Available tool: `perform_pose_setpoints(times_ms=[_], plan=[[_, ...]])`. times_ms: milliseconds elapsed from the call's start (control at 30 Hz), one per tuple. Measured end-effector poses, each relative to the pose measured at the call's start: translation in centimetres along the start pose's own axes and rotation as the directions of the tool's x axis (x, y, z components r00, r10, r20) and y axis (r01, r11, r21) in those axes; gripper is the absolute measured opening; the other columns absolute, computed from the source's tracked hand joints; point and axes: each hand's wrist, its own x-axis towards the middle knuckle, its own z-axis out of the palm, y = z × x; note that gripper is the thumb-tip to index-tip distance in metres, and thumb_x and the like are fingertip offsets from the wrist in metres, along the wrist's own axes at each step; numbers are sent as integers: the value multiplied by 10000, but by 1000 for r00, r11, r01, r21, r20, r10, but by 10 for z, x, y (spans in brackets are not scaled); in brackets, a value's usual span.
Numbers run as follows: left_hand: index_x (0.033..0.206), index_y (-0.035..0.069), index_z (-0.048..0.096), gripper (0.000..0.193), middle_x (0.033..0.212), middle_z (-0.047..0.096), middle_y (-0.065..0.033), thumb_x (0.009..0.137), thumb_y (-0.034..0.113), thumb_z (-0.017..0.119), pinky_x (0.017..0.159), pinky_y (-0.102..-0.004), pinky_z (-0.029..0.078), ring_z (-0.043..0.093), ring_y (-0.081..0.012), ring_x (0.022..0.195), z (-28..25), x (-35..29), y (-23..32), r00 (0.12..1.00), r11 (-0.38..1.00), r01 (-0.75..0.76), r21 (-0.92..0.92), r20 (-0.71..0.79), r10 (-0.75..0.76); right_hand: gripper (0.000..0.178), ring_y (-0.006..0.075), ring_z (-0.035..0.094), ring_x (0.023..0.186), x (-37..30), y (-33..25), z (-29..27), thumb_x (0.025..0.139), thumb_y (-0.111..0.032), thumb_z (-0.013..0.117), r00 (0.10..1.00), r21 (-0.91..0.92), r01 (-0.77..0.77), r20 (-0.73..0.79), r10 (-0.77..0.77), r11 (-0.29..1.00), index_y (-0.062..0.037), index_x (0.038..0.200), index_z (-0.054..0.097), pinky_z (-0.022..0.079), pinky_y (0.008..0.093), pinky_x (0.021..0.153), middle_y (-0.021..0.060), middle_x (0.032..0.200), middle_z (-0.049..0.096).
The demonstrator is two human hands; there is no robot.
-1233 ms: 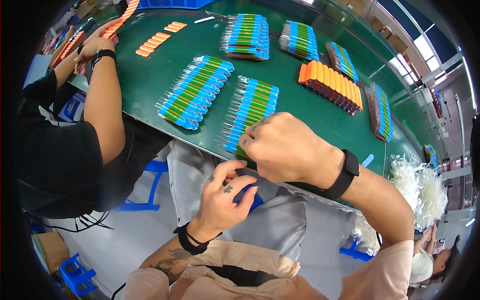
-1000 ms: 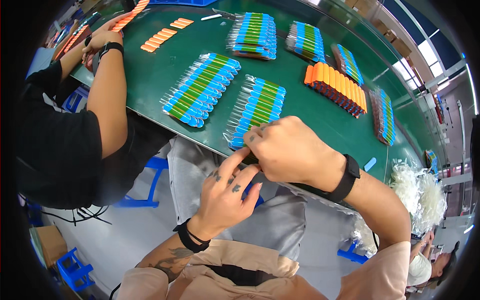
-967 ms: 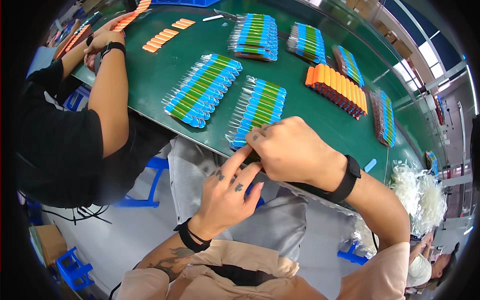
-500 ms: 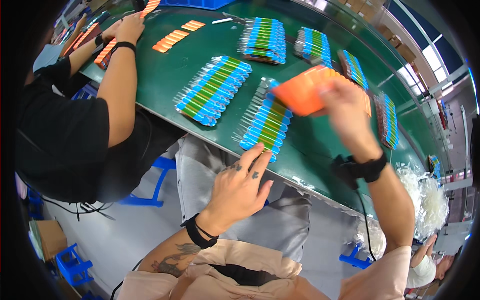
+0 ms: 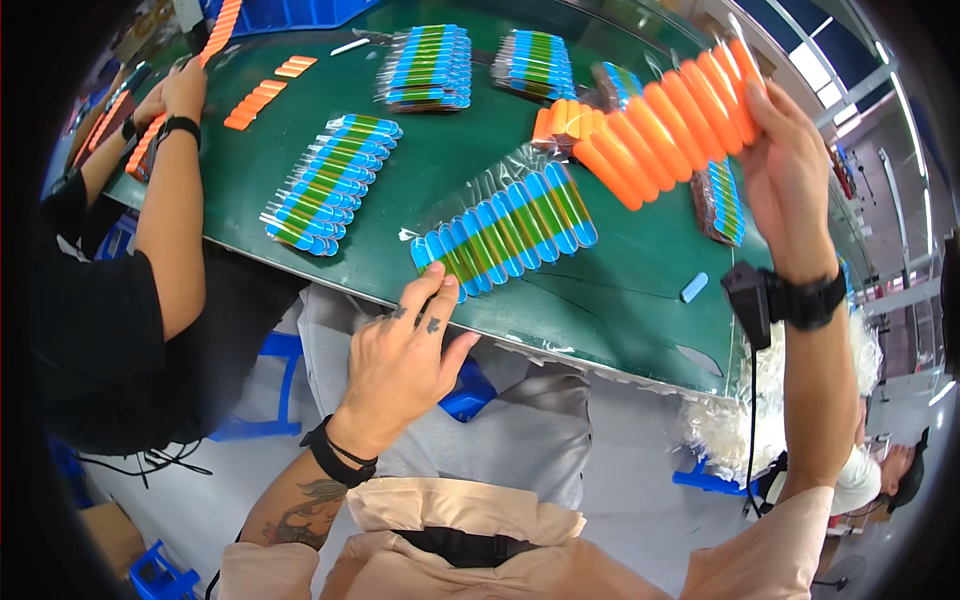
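Note:
My right hand (image 5: 790, 170) is raised at the right, its fingers closed on the end of a long strip of orange rounded pieces (image 5: 670, 130). The strip slopes down leftward, its far end bunched near the table. On the green tabletop beneath lies a row of blue-and-green rounded sticks (image 5: 505, 235) in clear wrapping, fanned out slantwise. The fingertips of my left hand (image 5: 400, 360) touch the near left end of that row. Its fingers are stretched out and hold nothing.
Stacks of similar sticks lie left (image 5: 330, 185), at the back (image 5: 430, 68) and right (image 5: 720, 200). A loose blue piece (image 5: 694, 287) rests near the right edge. To the left, a co-worker's hands (image 5: 180, 90) hold an orange strip (image 5: 220, 35). White scraps (image 5: 735, 400) hang below the table.
My right hand has lifted and moved right, and the orange strip has spread out. The blue-and-green row near my left hand has swung from steep to slanting. The view has shifted right.

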Motion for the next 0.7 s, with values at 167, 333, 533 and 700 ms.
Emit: perform_pose_setpoints(times_ms=[167, 333, 533, 700], plan=[[1371, 1, 561, 675, 1317, 556, -210, 791, 230, 821, 759, -423, 587, 692, -378, 1016, -4, -10, -2, 1000, 993, -27, 118, 19, 25, 269, 283, 731, 853, 58, -59, 16, 1039, -276, 540, 926, 135, -47, -365, 94, 990, -55, 1146, 647, 598, 365, 820, 166, 959, 743], [1315, 3, 614, 601, 1282, 558, -194, 792, 220, 814, 738, -405, 576, 693, -375, 970, -22, -8, 13, 995, 992, 97, 79, 17, -99, 457, 184, 659, 1100, 48, -39, -3, 1062, -261, 548, 997, -42, 73, 19, -73, 996, 39, 1407, 530, 533, 360, 993, 108, 1276, 663], [1056, 117, 601, 287, 1001, 550, -53, 882, 310, 724, 694, -399, 471, 526, -158, 640, -86, -17, 41, 985, 53, 24, -998, 15, -171, 306, 162, 688, 1065, -56, -6, -4, 1070, -166, 512, 935, 75, -162, 330, 129, 984, 48, 1282, 565, 541, 322, 949, 123, 1175, 686], [1072, 134, 528, 291, 889, 603, -8, 979, 392, 627, 701, -339, 480, 533, -135, 657, -139, -26, 30, 1000, -586, -4, -810, -8, 4, 287, 103, 639, 930, -100, -7, -19, 1052, -175, 546, 941, -70, -196, 265, 208, 978, 45, 1233, 577, 502, 265, 868, 60, 1030, 659]])
